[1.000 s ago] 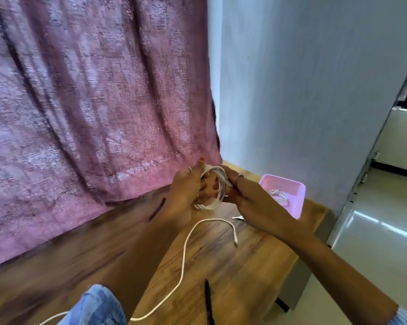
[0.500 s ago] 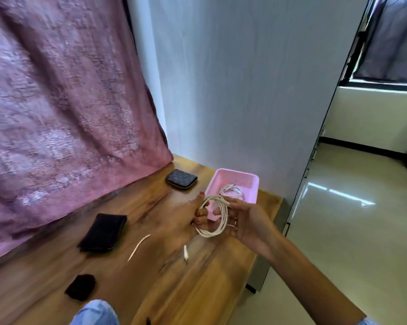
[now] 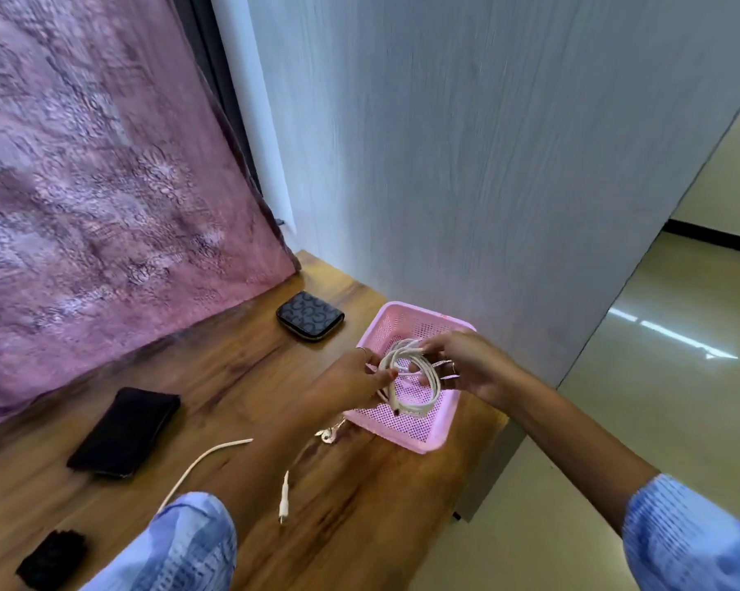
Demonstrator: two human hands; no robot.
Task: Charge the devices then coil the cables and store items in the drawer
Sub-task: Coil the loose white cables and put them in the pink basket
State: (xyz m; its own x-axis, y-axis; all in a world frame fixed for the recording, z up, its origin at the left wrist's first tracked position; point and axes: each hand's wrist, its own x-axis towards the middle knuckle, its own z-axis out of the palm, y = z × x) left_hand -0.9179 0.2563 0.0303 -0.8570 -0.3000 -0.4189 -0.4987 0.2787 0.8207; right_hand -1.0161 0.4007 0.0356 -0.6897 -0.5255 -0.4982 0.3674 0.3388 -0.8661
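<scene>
Both grips on the coiled white cable (image 3: 415, 377), held just above the pink basket (image 3: 406, 424) on the tabletop (image 3: 240, 377); left hand (image 3: 351, 383) pinches the coil's left side; right hand (image 3: 462, 362) fingers curled round its top and right; loose cable (image 3: 202, 460) lies on the tabletop.

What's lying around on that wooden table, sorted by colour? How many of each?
Black: 3, the patterned wallet, flat pouch, fuzzy item
White: 3, the coiled cable held in both hands over the basket, loose cable, second loose cable end
Pink: 1, the basket
Total: 7
</scene>
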